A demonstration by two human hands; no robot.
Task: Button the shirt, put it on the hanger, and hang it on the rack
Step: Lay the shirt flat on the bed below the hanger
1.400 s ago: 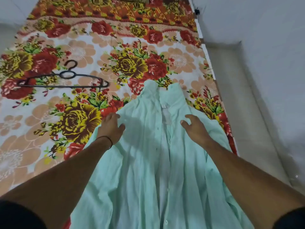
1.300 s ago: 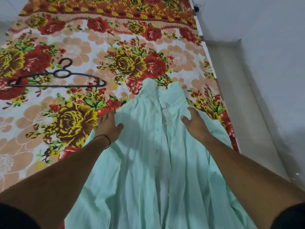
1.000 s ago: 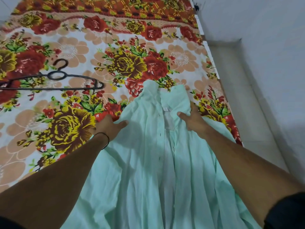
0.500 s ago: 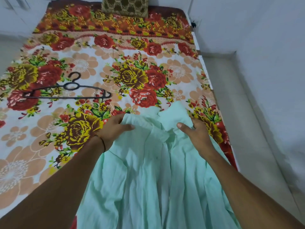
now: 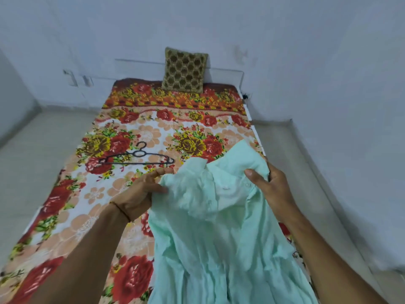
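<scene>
A mint-green shirt hangs lifted above the flowered bed, its collar end raised and its front open with a white inner label showing. My left hand grips the shirt's left shoulder edge. My right hand grips the right side near the collar, thumb on the front. A black hanger lies flat on the bedsheet, up and left of my left hand, apart from the shirt. No rack is in view.
The bed with its red and yellow flowered sheet fills the middle. A brown patterned cushion leans on the wall at its head. Pale floor runs along both sides, with walls close behind and on the right.
Both hands have closed on the shirt near its collar and lifted it off the sheet toward me. The view has tilted up, so the cushion and back wall now show.
</scene>
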